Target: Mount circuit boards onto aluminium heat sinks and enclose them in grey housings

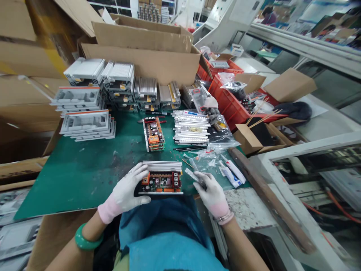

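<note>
Near the table's front edge lies an aluminium heat sink housing (162,164) with a circuit board (162,181) inside, its components facing up. My left hand (128,190), in a white glove with a pink cuff, grips the left end of this housing, fingers at the back and thumb at the front. Just off the right end, my right hand (208,191), gloved too, is closed around a narrow metal strip (191,174) that points up and left. A stack of similar circuit boards (153,133) sits behind the housing. Right of it, many metal strips (190,128) lie piled.
Finned heat sinks (118,73) and grey frames (86,122) are stacked at the back left. Before my right hand lie white-and-blue tubes (232,173) and plastic bags. A brown bar (270,199) runs along the right edge. Red crates (222,99) stand beyond.
</note>
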### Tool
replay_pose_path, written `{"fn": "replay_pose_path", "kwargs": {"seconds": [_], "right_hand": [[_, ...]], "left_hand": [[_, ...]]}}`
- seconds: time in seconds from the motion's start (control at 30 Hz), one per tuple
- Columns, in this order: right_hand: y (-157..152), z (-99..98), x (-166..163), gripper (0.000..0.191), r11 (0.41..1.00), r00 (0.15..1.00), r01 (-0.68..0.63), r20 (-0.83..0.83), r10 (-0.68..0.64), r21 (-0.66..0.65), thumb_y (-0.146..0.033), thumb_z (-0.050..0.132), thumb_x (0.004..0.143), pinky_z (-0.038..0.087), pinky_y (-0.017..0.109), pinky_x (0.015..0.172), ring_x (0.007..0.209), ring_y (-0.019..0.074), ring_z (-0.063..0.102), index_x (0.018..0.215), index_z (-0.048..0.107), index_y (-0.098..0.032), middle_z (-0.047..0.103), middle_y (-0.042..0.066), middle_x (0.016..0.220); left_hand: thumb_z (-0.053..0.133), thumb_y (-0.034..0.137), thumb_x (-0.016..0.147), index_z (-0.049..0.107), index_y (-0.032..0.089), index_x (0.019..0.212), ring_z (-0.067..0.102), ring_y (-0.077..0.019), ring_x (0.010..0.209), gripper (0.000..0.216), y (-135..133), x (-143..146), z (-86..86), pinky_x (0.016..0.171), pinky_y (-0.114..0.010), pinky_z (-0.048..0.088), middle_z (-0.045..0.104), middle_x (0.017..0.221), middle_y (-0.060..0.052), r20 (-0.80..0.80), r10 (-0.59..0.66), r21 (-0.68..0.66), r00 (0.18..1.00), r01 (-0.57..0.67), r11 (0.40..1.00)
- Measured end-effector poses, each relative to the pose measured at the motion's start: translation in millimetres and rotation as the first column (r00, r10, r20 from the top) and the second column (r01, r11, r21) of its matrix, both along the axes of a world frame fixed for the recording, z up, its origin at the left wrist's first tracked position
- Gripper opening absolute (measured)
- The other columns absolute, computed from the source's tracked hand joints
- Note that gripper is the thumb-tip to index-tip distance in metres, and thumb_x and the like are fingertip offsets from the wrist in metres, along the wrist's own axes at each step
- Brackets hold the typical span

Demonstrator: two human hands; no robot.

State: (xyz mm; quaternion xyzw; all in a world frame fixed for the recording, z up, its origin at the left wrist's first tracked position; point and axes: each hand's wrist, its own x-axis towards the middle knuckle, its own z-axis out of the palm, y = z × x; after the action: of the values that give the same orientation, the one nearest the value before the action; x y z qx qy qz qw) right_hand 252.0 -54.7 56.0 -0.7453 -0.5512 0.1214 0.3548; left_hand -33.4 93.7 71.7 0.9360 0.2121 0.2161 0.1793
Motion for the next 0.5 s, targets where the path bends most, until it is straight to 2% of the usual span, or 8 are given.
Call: {"fn": "replay_pose_path", "kwargs": {"seconds": [0.2, 0.3, 0.43, 0.5], "right_hand": [[7, -2.8, -5, 0.026, 0.996, 0.997, 0.03, 0.069, -0.024, -0.089, -0.024, 0.054, 0.087, 0.056, 0.029, 0.071, 0.084, 0.0188, 0.068, 0.11, 0.065, -0.023, 0.065, 0.007, 0.102], [11, -0.8, -9, 0.025, 0.994, 0.995, 0.033, 0.092, -0.023, -0.108, -0.025, 0.055, 0.087, 0.055, 0.028, 0.071, 0.082, 0.0182, 0.068, 0.109, 0.067, -0.023, 0.066, 0.005, 0.098], [10, 0.7, -15, 0.024, 0.992, 0.993, 0.03, 0.115, -0.015, -0.126, -0.025, 0.056, 0.088, 0.053, 0.026, 0.069, 0.079, 0.0167, 0.068, 0.108, 0.068, -0.022, 0.067, 0.004, 0.094], [8, 1.2, -14, 0.024, 0.992, 0.989, 0.024, 0.146, -0.006, -0.121, -0.024, 0.056, 0.088, 0.053, 0.025, 0.067, 0.076, 0.0163, 0.067, 0.108, 0.068, -0.022, 0.068, 0.004, 0.094]], "left_hand": [[0.063, 0.041, 0.086, 0.041, 0.02, 0.132, 0.037, -0.0287, 0.138, 0.056, -1, -2, -12.1, 0.111, -0.046, 0.04, 0.052, 0.138, -0.014, 0.009, -0.007, 0.0, 1.0, 0.007, 1.0], [0.064, 0.04, 0.085, 0.041, 0.02, 0.133, 0.034, -0.0293, 0.139, 0.056, -5, -3, -12.9, 0.112, -0.048, 0.038, 0.052, 0.139, -0.013, -0.008, 0.046, -0.011, 0.999, -0.047, 0.999], [0.064, 0.043, 0.084, 0.042, 0.019, 0.134, 0.022, -0.0339, 0.144, 0.06, -17, -4, -19.1, 0.112, -0.054, 0.036, 0.033, 0.152, -0.017, -0.022, 0.194, -0.033, 0.981, -0.195, 0.98], [0.065, 0.045, 0.083, 0.044, 0.019, 0.133, 0.021, -0.0353, 0.144, 0.061, -21, -4, -23.5, 0.112, -0.056, 0.034, 0.028, 0.154, -0.019, -0.025, 0.231, -0.053, 0.973, -0.232, 0.971]]}}
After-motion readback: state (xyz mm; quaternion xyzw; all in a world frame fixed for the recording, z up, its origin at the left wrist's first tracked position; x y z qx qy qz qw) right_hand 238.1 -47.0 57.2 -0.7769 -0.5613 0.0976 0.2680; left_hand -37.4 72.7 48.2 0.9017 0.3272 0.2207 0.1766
